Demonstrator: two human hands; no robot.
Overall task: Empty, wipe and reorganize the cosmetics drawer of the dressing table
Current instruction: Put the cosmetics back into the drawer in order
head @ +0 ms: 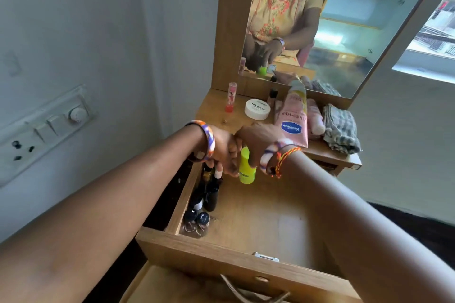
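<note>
Reorganizing looks to be the step in hand, since the drawer [246, 248] stands pulled out with most of its wooden floor bare and a row of small things lined along its left wall, which suggests things are going back in after the wipe; the next move calls for setting the bottle upright at the back, next to that row, without knocking the small ones over. The dressing table [216, 115] top holds what waits: a checked cloth [341, 129] at the right, a pink lotion tube [294, 118] lying beside it, a white jar [257, 109] and a slim pink stick [231, 97] standing near the mirror. Inside the drawer, dark little bottles [210, 194] crowd the left side, with round caps nearest the front. The right hand [258, 141] grasps the top of the neon yellow bottle [247, 167] over the drawer's back edge; the left hand [222, 152] has its fingers curled around a small dark bottle there, touching the right
</note>
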